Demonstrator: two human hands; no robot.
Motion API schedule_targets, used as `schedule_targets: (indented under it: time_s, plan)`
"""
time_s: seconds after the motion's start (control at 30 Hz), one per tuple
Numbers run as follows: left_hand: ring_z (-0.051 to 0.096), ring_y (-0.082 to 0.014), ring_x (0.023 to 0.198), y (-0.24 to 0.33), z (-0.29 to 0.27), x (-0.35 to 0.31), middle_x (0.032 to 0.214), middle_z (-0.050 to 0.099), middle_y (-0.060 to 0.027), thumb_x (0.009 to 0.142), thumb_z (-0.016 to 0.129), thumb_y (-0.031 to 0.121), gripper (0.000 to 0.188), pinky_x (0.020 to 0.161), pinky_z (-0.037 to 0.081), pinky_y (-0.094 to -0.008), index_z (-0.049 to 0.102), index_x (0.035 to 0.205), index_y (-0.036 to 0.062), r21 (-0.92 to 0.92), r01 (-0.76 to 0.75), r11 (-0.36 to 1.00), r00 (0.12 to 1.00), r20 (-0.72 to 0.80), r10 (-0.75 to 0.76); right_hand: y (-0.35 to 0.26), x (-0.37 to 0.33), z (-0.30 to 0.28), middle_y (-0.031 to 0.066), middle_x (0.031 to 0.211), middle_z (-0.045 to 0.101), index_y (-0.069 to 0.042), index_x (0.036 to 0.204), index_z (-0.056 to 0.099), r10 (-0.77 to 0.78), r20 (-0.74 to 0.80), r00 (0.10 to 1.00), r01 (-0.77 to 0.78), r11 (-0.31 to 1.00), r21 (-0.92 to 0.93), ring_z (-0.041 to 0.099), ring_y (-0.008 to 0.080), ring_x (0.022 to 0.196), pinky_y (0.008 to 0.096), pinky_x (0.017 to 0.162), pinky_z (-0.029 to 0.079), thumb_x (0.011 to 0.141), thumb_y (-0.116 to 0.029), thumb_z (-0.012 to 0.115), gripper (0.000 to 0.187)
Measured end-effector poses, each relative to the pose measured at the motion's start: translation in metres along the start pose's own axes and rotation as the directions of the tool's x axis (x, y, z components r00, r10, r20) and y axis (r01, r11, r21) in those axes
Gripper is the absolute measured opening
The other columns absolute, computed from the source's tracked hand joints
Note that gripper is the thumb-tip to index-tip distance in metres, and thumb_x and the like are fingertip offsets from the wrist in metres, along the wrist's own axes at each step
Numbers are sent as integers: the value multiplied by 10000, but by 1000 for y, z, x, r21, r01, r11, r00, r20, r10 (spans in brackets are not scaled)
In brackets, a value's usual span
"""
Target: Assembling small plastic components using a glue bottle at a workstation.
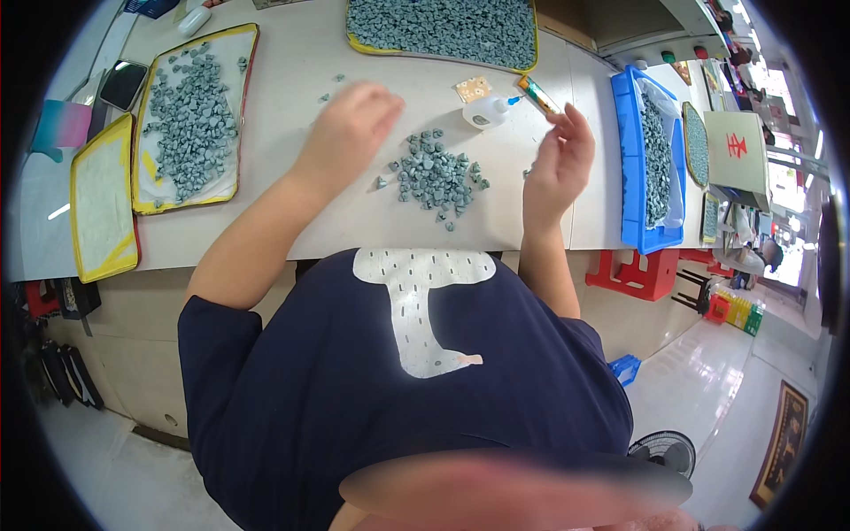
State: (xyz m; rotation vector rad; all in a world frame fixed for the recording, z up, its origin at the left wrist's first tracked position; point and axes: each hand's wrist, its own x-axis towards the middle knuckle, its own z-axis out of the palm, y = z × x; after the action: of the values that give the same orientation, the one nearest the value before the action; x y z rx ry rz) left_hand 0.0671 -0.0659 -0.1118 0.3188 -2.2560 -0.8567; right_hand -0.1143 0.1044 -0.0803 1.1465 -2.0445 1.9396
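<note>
A loose heap of small grey-green, cone-like pieces point(434, 175) lies on the white table point(292, 234) in front of me. My left hand point(350, 131) hovers beyond the heap's left side, slightly blurred, its fingers drawn together; whatever they may hold is hidden. To the right of the heap, my right hand point(560, 164) is raised with thumb and fingers bent close together, and I cannot make out anything between them. Just beyond it lies a slim orange-and-green tube point(538, 96). A small white squeeze bottle point(485, 112) with a blue tip stands between the hands, by a patterned square point(473, 88).
Yellow-rimmed trays hold more pieces: one at the left point(243, 133), one at the far side point(443, 60). Another yellow-edged tray point(102, 203) sits at far left near a phone point(124, 85). A blue bin point(630, 168) of pieces stands right; red stools point(633, 274) are below.
</note>
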Motion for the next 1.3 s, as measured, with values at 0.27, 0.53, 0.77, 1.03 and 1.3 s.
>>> schedule_targets:
  time_s: [0.27,0.53,0.77,1.03,1.3]
  plan:
    - [582,-319,863,-46,-10,9,890,607,-157,799,626,35,129,763,490,-396,664,916,-1,464,202,863,979,-124,-162,12,7,12,63,1051,640,-47,1269,494,129,412,902,50,917,-396,603,156,853,250,741,463,869,-51,599,413]
    - [582,-330,862,-40,-7,9,884,603,-161,815,610,34,100,762,490,-403,665,888,-8,387,274,880,962,-110,-250,23,2,7,92,1056,637,17,1211,499,354,425,833,-233,921,-311,616,134,916,259,786,489,897,-109,634,365]
    - [574,-311,877,-31,1,6,872,597,-134,807,621,36,119,785,487,-390,661,911,-4,297,165,941,986,-14,-168,15,1,2,97,1044,635,51,1158,524,296,444,846,-233,953,-192,617,142,956,261,838,492,893,-101,644,328]
    - [570,-295,886,-27,8,6,880,593,-117,782,650,45,115,787,483,-373,653,887,-1,349,84,933,995,20,-97,12,-1,1,109,1040,638,40,1162,524,298,446,844,-228,952,-204,623,151,961,268,842,494,893,-107,648,331]
    - [591,-225,813,9,-6,15,914,634,-81,797,635,45,166,745,488,-318,618,955,0,-10,358,934,932,65,-357,5,-4,1,105,1002,631,-4,1181,536,292,460,838,-268,956,-120,619,161,926,270,815,492,881,-137,669,354]
